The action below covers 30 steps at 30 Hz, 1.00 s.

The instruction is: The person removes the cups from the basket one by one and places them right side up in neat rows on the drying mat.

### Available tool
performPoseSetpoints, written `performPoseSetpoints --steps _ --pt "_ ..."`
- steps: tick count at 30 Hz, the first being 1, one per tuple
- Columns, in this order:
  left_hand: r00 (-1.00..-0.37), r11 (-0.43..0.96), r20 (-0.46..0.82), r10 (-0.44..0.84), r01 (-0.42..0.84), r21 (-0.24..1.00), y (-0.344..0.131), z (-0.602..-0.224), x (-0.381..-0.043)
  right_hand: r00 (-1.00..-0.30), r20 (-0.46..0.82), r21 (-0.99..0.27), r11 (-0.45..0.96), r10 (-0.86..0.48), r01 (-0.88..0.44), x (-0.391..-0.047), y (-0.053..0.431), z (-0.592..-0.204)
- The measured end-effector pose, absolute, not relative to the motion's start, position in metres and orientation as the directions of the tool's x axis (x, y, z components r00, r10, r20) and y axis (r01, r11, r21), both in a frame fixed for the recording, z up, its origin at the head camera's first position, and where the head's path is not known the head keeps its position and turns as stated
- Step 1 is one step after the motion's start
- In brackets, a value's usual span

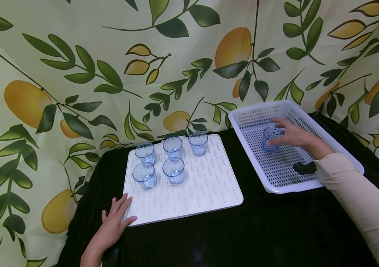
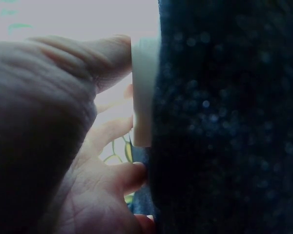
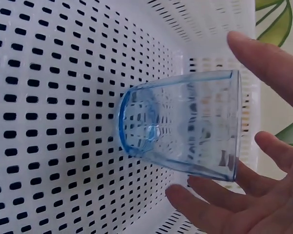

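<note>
A clear bluish drinking glass [image 1: 267, 136] stands upright on the floor of a white perforated basket [image 1: 254, 159]. My right hand [image 1: 291, 134] reaches over it, thumb and fingers spread about the rim. In the right wrist view, the thumb is apart from the glass [image 3: 185, 126], and some fingers lie close to its side; whether they touch cannot be told. At the near left corner of a white ridged drying mat [image 1: 206, 189], my left hand [image 1: 111, 224] rests with spread fingers on the edge. Several similar glasses stand upright on that mat, including a near left one [image 1: 145, 176].
Another glass [image 1: 198, 144] stands apart at the mat's far side. Black cloth [image 1: 243, 233] covers the table. A leaf-and-fruit patterned curtain [image 1: 189, 55] hangs right behind the mat and basket. A black wrist device [image 1: 304, 168] shows at the right sleeve.
</note>
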<state>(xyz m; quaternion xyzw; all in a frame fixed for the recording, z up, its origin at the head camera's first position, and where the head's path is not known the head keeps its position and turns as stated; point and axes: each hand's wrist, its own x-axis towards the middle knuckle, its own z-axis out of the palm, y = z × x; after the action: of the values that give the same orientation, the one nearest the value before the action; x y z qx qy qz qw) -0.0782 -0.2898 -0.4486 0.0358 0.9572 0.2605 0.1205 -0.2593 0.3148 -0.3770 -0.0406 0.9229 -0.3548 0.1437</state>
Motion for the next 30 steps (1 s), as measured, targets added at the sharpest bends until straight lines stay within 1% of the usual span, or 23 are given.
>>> performPoseSetpoints --steps 7,14,30 --pt "-0.964 0.863 -0.239 0.119 -0.019 0.505 -0.290 -0.447 -0.079 -0.941 -0.277 -0.677 0.734 -0.195 0.047 -0.261 0.315 -0.382" --pt "-0.966 0.864 -0.229 0.123 -0.009 0.503 -0.289 -0.447 -0.079 -0.939 -0.290 -0.666 0.744 -0.183 0.060 -0.265 0.318 -0.388" --pt "-0.972 0.848 -0.188 0.139 0.018 0.530 -0.289 -0.449 -0.077 -0.958 -0.233 -0.662 0.749 -0.169 0.028 -0.265 0.316 -0.383"
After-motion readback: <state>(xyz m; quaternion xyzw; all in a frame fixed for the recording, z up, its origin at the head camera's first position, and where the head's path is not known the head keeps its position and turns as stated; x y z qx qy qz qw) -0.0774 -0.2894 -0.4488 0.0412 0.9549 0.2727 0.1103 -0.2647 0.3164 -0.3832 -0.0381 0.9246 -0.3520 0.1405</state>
